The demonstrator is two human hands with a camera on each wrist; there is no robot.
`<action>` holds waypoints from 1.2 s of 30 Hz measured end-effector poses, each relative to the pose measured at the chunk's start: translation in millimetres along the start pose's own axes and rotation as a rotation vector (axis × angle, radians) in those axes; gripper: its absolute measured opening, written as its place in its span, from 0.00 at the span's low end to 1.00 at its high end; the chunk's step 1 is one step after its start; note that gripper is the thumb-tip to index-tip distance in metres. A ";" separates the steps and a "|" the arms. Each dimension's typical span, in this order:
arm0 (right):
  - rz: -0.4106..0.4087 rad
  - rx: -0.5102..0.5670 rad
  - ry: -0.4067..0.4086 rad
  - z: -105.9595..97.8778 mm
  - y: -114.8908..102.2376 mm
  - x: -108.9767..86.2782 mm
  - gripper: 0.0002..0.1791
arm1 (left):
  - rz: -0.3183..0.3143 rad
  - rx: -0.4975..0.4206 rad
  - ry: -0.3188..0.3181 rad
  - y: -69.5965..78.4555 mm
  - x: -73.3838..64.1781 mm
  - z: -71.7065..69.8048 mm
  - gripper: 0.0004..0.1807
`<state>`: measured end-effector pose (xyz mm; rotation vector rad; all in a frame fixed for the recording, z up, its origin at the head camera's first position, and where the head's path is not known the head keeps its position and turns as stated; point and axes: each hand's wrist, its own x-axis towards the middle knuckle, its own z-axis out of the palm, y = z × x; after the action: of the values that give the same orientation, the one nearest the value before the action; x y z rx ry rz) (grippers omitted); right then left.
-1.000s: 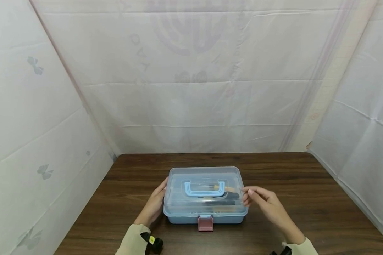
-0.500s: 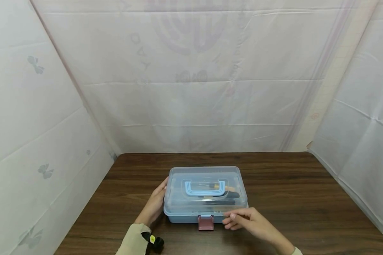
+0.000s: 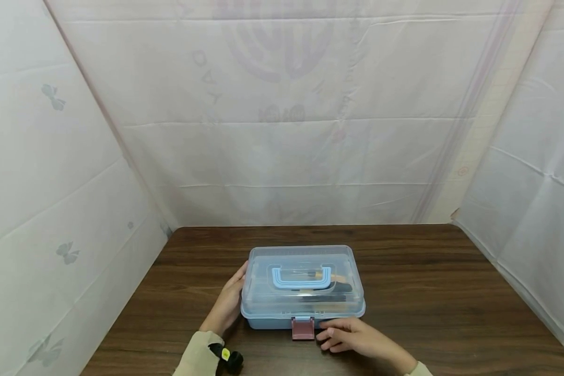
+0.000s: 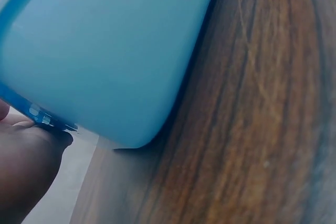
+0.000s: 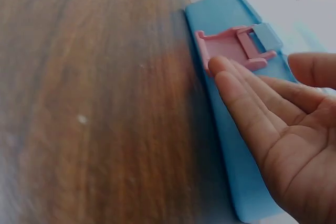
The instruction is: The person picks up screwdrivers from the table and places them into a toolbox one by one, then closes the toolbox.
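A light blue storage box (image 3: pixel 263 324) stands on the table, its clear lid (image 3: pixel 265 303) down and its blue handle (image 3: pixel 302 285) lying flat. The pink latch (image 3: pixel 303 330) hangs swung down at the front, off the lid's blue tab (image 5: pixel 269 36). My left hand (image 3: pixel 227 300) rests along the left side of the box; in the left wrist view a finger (image 4: pixel 31 156) reaches the rim. Just right of the latch is my right hand (image 3: pixel 352 337). Its fingers (image 5: pixel 247 93) are extended, with the tips right at the latch's lower edge in the right wrist view.
Through the lid show several dark and wood-coloured items (image 3: pixel 333 292), blurred by the plastic. The dark wooden table (image 3: pixel 432 292) runs back to white sheeting (image 3: pixel 282 156), which also rises at both sides.
My right hand has moved from the right side of the box, down and left along its front, to beside the latch. The left hand and the box stay where they were.
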<state>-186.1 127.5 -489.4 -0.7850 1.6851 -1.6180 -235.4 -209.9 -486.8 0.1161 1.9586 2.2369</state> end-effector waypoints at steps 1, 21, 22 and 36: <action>0.006 0.003 -0.001 0.4 1.1 0.9 0.30 | 0.000 -0.003 -0.002 -0.2 0.1 0.2 0.31; 0.063 0.036 0.058 9.4 10.6 13.6 0.29 | -0.009 0.019 -0.017 0.8 -0.9 -1.5 0.31; 0.061 0.034 0.058 9.7 10.6 13.9 0.29 | -0.008 0.017 -0.018 0.6 -0.7 -1.6 0.31; 0.001 0.010 0.024 20.0 9.8 21.1 0.20 | 0.002 0.005 -0.023 -0.1 -0.3 -2.2 0.32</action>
<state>-182.5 99.3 -500.5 -0.7622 1.6927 -1.6405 -235.4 -212.0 -487.1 0.1439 1.9539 2.2221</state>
